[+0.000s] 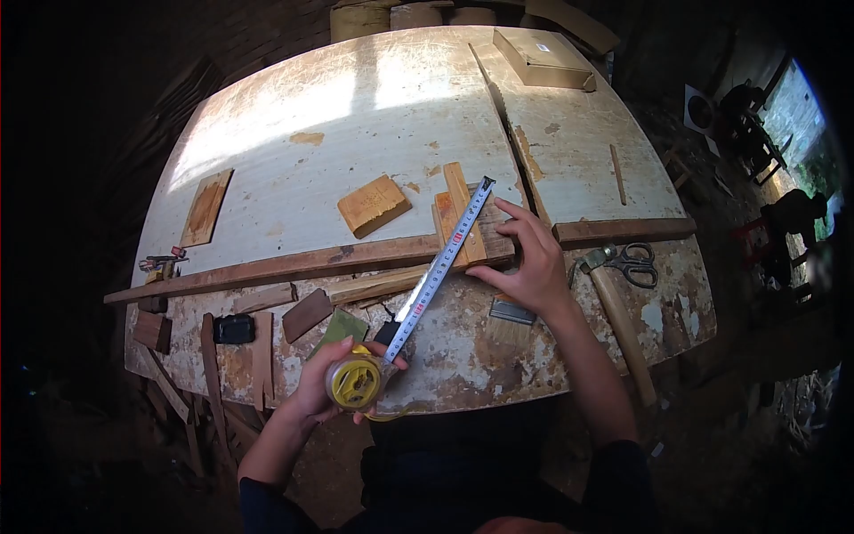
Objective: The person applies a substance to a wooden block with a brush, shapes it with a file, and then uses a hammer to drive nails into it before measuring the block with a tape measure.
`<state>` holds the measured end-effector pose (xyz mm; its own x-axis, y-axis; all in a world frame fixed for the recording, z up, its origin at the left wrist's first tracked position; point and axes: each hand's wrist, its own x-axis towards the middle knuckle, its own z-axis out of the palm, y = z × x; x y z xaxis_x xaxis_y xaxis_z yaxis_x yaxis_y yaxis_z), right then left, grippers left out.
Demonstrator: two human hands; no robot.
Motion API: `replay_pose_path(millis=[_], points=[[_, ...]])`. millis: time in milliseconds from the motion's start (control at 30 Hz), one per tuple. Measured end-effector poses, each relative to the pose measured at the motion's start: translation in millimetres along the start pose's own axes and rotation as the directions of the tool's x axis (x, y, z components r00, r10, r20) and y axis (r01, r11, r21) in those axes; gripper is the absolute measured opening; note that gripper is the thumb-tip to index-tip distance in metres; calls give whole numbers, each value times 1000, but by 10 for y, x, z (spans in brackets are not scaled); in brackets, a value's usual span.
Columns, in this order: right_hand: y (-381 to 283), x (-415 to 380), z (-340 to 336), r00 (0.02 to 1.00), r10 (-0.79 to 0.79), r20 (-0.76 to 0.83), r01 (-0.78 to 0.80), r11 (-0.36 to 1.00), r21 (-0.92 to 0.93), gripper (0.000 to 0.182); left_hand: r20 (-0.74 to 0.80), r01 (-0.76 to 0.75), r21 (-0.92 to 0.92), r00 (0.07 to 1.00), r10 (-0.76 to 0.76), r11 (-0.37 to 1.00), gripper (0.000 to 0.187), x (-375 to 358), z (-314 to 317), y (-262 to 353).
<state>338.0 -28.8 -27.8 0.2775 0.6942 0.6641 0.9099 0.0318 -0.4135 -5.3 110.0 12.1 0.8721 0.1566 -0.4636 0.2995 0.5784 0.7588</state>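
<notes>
My left hand (325, 381) is wrapped around a tape measure (354, 384) with a clear case and yellow inside. Its silver blade (439, 267) runs out up and to the right, crossing over small wood pieces. My right hand (534, 267) curves around the right end of a brown wooden block (495, 233), thumb on the near side and fingers on the far side. Against that block lies a lighter wood strip (457, 191), partly under the blade. The blade's dark end hook (487, 183) is just beyond my right fingertips.
A long wooden rail (311, 271) crosses the worn table (294, 178). Nearby are a wood block (374, 206), flat board (207, 207), brush (511, 313), hammer (621, 329), scissors (634, 264) and black case (234, 329). A cardboard box (544, 60) sits far right, past a dark gap.
</notes>
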Motion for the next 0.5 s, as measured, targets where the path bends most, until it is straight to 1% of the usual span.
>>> replay_pose_path(millis=[133,233,367,500], points=[[4,3,-5,1000,10,5,-10,1000,15,66,5,12,-5,1000,-12,1000,87,-9,-21,-11],[7,1,3,1000,12,3,-12,1000,25,66,-40,11,19,999,-10,1000,87,-22,28,-1],[4,-11,9,999,51,13,-52,997,51,63,-10,21,6,1000,-21,1000,88,-13,-3,-34],[4,-10,10,998,55,14,-56,996,67,62,-8,23,12,1000,-23,1000,89,-32,3,-30]])
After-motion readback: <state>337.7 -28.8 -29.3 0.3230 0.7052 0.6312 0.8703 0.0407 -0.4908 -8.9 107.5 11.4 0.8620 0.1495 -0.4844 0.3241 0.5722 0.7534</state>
